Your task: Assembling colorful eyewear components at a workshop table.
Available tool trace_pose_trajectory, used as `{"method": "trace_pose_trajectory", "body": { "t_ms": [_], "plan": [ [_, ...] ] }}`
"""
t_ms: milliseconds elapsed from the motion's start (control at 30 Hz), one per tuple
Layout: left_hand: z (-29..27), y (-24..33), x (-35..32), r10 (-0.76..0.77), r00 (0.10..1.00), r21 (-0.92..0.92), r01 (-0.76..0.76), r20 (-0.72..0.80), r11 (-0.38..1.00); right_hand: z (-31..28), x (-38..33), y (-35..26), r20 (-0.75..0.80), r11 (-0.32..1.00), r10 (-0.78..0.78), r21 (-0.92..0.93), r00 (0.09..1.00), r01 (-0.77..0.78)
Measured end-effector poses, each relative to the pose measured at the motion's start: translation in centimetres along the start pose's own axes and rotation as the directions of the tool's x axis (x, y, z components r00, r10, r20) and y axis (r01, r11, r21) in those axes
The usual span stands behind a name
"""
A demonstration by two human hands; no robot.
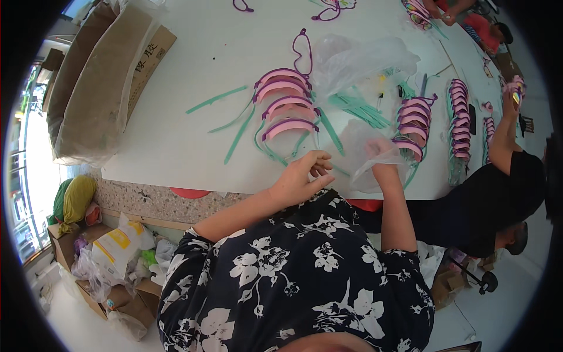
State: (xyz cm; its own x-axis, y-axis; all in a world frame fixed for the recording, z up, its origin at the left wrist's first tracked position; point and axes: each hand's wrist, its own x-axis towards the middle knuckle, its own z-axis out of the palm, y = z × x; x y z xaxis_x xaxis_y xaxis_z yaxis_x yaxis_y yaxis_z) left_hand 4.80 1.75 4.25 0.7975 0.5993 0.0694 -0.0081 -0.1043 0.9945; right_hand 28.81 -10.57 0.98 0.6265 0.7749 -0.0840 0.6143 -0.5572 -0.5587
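Observation:
My left hand [306,175] is held over the near edge of the table, fingers loosely curled and thumb apart, with nothing in it. My right hand [381,151] is inside a clear plastic bag [358,167]; the film blurs the fingers, and the bag hangs around them. Just beyond my left hand lies a row of curved pink-and-purple goggle-like pieces [290,128] with mint-green straps [236,141] trailing to the sides. A second stack of the same pieces [414,120] sits right beside my right hand. Loose green straps [360,110] lie between the two groups.
A heap of clear plastic bags [363,58] and a purple frame [303,53] lie farther back. A large brown carton [99,82] stands at the left. More stacked pieces [460,120] run along the right, near a co-worker in black [487,182]. Bagged goods [117,252] fill boxes at lower left.

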Motion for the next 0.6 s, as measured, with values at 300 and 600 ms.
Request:
{"method": "trace_pose_trajectory", "body": {
  "t_ms": [300,600],
  "plan": [
    [-9.6,-10.4,-8.5,-0.246,0.843,0.224,0.388,-0.478,0.894,-0.2,-3.2,-3.0,0.167,0.979,0.050,-0.201,0.985,-0.015],
    [-8.8,-10.2,-6.2,0.230,0.967,0.626,-0.115,-0.106,0.772,6.4,-2.9,3.0,0.327,0.885,0.109,-0.462,0.939,0.058]
  ]
}}
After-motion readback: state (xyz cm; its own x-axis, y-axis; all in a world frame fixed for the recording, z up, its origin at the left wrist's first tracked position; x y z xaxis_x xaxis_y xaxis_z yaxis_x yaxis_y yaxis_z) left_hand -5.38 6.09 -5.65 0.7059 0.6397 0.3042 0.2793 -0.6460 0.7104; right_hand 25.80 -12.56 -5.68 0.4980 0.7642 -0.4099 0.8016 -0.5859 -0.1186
